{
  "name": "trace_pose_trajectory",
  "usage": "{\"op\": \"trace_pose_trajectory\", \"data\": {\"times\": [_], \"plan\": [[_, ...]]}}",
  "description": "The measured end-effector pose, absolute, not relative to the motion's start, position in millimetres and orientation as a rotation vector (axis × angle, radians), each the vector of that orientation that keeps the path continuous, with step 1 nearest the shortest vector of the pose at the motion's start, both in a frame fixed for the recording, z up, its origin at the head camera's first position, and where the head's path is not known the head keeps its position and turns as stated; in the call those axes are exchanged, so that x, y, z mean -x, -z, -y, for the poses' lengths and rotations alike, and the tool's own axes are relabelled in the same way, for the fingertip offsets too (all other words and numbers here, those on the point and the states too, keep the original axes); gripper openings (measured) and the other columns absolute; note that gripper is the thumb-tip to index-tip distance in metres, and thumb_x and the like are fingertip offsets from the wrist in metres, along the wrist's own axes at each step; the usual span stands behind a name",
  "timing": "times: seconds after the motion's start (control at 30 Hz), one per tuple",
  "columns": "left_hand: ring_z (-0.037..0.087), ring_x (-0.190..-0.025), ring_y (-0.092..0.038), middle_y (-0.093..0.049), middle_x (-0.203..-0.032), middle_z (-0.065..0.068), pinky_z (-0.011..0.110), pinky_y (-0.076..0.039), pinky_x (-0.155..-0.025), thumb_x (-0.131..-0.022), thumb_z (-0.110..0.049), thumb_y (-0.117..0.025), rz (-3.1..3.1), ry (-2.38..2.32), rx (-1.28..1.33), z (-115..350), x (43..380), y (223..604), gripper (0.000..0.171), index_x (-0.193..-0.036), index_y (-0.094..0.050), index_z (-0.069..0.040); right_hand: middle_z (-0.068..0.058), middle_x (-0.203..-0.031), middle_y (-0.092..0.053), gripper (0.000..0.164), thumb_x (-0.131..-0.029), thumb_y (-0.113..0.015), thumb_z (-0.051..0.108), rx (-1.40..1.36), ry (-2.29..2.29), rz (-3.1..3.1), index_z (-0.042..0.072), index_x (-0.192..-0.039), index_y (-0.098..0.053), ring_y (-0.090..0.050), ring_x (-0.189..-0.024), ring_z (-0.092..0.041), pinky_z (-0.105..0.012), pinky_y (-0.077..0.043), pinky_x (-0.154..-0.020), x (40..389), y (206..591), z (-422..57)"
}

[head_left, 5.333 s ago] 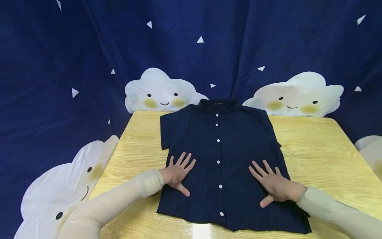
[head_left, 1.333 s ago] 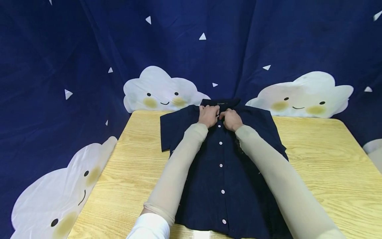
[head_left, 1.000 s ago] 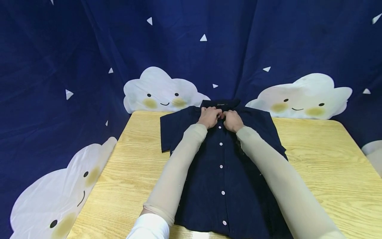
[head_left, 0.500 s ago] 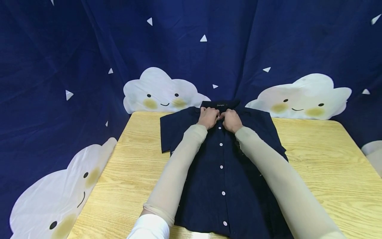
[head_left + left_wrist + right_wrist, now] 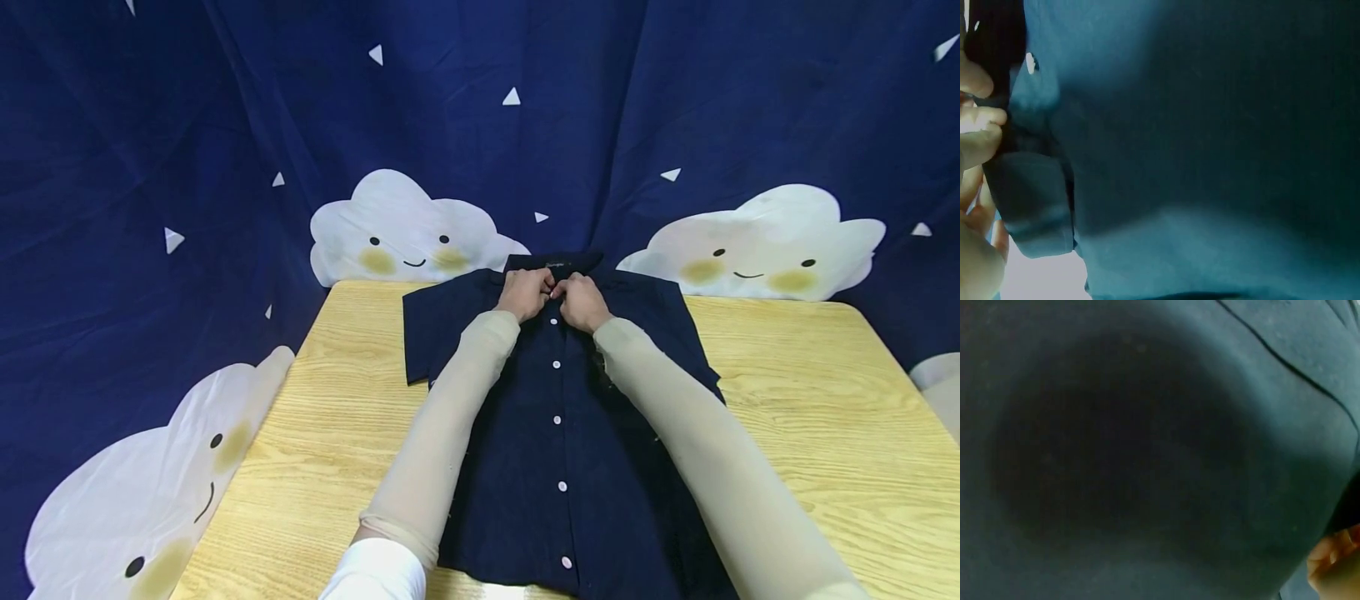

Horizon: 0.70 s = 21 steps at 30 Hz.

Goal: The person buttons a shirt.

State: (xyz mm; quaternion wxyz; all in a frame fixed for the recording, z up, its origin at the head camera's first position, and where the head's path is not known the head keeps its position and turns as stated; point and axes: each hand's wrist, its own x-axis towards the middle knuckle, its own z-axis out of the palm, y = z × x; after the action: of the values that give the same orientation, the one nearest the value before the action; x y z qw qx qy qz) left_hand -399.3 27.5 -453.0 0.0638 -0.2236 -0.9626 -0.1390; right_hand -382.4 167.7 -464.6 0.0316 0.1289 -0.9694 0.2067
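A dark navy short-sleeved shirt [image 5: 517, 467] lies front up, collar away from me, with white buttons [image 5: 557, 364] down its middle. At the neck, my left hand [image 5: 522, 294] and right hand [image 5: 583, 302] meet, fingers curled, pinching the two front edges just below the collar [image 5: 587, 262]. The top button is hidden by the fingers. In the left wrist view, fingertips grip the cloth beside the collar flap [image 5: 1032, 206], and a white button [image 5: 1030, 62] shows nearby. Mostly dark shirt cloth [image 5: 1147, 456] fills the right wrist view, with part of a hand [image 5: 1335, 569] at its corner.
The shirt lies on a light wooden table [image 5: 337, 400]. Behind and to the left hangs a navy curtain [image 5: 450, 100] with white clouds [image 5: 405, 225] and small triangles. Both forearms, in pale sleeves, reach across the shirt.
Earlier, both hands lay spread flat on the shirt's lower front; they moved up to the neck and took hold of the edges. Over the last second only the fingers shifted slightly.
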Motion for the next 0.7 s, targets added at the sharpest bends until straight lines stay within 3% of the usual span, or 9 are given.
{"op": "trace_pose_trajectory", "data": {"times": [0.17, 0.37, 0.7], "plan": [[0.012, -0.093, -0.060, -0.067, -0.091, -0.010, 0.034, -0.032, -0.097, -0.089, -0.028, -0.067, 2.911, 0.472, 0.672, -25.6, 399.3, 454.8, 0.007, -0.092, -0.067, -0.022, -0.021, -0.102, -0.056, 0.030, -0.077, -0.047, -0.006, -0.453, -0.672, 2.953, 0.000, -0.100, -0.065, -0.050, -0.101, -0.038, -0.047, -0.037, -0.093, 382.3, 465.5, -171.0], [0.013, -0.094, -0.058, -0.064, -0.088, -0.007, 0.039, -0.024, -0.104, -0.090, -0.021, -0.066, 2.893, 0.556, 0.719, -27.0, 399.2, 457.6, 0.008, -0.086, -0.060, -0.018, -0.021, -0.094, -0.056, 0.025, -0.076, -0.046, -0.007, -0.500, -0.722, 2.894, 0.001, -0.094, -0.062, -0.052, -0.094, -0.038, -0.048, -0.040, -0.084, 383.7, 468.5, -174.3], [0.011, -0.097, -0.058, -0.064, -0.096, -0.006, 0.039, -0.027, -0.102, -0.092, -0.026, -0.063, 2.899, 0.443, 0.714, -28.0, 399.0, 457.5, 0.008, -0.094, -0.061, -0.019, -0.020, -0.095, -0.057, 0.018, -0.089, -0.049, 0.001, -0.468, -0.736, 2.951, -0.003, -0.098, -0.064, -0.052, -0.097, -0.036, -0.046, -0.038, -0.089, 383.0, 460.3, -168.1]]}}
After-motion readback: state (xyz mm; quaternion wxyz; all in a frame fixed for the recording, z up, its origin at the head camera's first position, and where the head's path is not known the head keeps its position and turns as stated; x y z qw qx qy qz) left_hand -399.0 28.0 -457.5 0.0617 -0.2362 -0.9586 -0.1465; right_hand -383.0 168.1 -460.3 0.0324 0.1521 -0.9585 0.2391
